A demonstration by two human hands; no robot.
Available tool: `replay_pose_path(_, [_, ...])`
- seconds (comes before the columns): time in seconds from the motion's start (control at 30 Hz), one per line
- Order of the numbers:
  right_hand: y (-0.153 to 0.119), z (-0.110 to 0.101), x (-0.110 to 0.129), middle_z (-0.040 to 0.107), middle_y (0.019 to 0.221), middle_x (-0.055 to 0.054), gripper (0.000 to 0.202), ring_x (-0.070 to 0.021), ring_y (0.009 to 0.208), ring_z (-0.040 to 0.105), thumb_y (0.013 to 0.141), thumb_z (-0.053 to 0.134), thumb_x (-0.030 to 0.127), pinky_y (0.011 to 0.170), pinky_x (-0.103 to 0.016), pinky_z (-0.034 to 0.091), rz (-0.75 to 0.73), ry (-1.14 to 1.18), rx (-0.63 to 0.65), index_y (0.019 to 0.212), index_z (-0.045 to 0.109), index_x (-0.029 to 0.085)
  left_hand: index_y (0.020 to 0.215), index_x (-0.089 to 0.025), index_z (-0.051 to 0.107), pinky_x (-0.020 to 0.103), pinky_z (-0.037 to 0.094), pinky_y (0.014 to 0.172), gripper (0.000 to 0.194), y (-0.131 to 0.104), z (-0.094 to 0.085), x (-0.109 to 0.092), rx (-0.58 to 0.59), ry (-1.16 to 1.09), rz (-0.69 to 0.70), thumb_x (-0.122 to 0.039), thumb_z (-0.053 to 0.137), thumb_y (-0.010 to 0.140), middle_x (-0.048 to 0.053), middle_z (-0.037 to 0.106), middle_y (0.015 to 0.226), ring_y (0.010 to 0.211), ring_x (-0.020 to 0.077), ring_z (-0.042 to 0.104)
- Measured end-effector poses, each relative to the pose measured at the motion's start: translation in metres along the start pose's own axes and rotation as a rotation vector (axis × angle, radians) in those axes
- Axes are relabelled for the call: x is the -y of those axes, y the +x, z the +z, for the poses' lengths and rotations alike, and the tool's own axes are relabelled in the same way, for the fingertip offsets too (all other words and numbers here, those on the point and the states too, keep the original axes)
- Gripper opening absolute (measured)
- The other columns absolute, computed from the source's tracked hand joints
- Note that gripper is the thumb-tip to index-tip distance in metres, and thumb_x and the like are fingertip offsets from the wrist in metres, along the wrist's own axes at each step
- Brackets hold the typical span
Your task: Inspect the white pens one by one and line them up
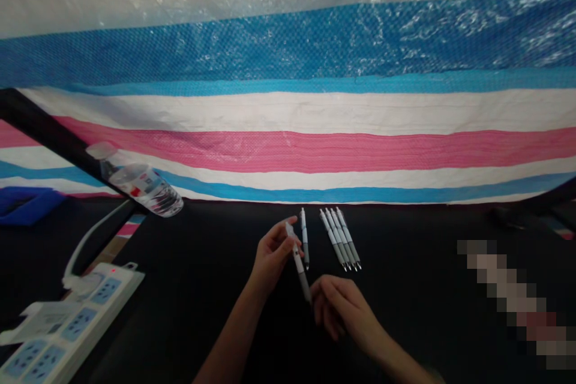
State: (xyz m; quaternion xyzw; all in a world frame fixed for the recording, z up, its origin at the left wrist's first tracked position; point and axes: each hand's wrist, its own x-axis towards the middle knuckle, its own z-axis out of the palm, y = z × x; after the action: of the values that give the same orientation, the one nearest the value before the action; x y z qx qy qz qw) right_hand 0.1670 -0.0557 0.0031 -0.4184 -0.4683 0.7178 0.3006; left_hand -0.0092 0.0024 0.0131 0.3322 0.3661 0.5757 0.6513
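My left hand (271, 257) pinches the upper end of a white pen (298, 262) while my right hand (339, 307) grips its lower tip, holding it slanted above the black table (202, 288), with a single pen (305, 237) just beyond and four pens (341, 239) lying to the right.

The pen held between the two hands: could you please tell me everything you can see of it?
The pen is slim, with a white upper barrel and a grey lower grip, plastic by its look. It slants above the black table, top end up. The left hand pinches its upper part; the right hand meets its lower tip. It touches no other pen.
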Motion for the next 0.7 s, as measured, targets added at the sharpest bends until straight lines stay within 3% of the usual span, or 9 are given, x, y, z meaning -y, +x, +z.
replay_pose_path(0.07, [-0.0015,-0.0032,0.0041,0.059,0.063,0.0,0.051,-0.0081,0.044,0.047,0.096,0.045,0.061,0.041,-0.02,0.028,-0.151,-0.233,-0.154,0.094,0.066,0.015,0.122,-0.021,0.059,0.023,0.05,0.056,0.051,0.0002,0.0006,0.0003,-0.026,0.058,0.029,-0.033,0.081,0.077,-0.001,0.07,0.074,0.057,0.0129,0.065])
replay_pose_path(0.13, [-0.0021,-0.0053,0.0065,0.057,0.063,0.001,0.046,-0.009,0.047,0.047,0.098,0.045,0.056,0.043,-0.021,0.03,-0.208,-0.334,-0.221,0.098,0.067,0.016,0.119,-0.024,0.057,0.023,0.05,0.054,0.047,0.0001,0.0005,0.0016,-0.026,0.1,0.045,-0.033,0.079,0.079,-0.002,0.07,0.074,0.056,0.0133,0.065])
replay_pose_path(0.3, [-0.001,-0.0054,0.0077,0.055,0.059,0.002,0.047,-0.0089,0.043,0.044,0.099,0.043,0.055,0.042,-0.022,0.027,-0.205,-0.307,-0.231,0.096,0.067,0.015,0.103,-0.02,0.06,0.025,0.053,0.054,0.035,-0.0004,0.0022,0.003,-0.036,0.181,0.06,-0.032,0.08,0.076,-0.003,0.069,0.071,0.055,0.0146,0.067])
replay_pose_path(0.5, [-0.0001,-0.0064,0.004,0.055,0.06,0.002,0.044,-0.0089,0.045,0.043,0.099,0.045,0.053,0.042,-0.021,0.027,-0.216,-0.319,-0.234,0.097,0.068,0.015,0.113,-0.021,0.061,0.024,0.052,0.053,0.043,0.0001,0.0045,0.0011,-0.034,0.21,0.058,-0.032,0.08,0.076,-0.003,0.069,0.069,0.053,0.014,0.066])
replay_pose_path(0.7, [-0.0001,-0.0074,0.0025,0.056,0.06,0.002,0.042,-0.0088,0.044,0.043,0.098,0.049,0.052,0.041,-0.021,0.026,-0.223,-0.282,-0.235,0.098,0.069,0.016,0.107,-0.02,0.064,0.024,0.053,0.055,0.036,0.0014,-0.0004,0.0048,-0.059,0.222,0.099,-0.033,0.079,0.077,-0.002,0.069,0.071,0.056,0.014,0.066])
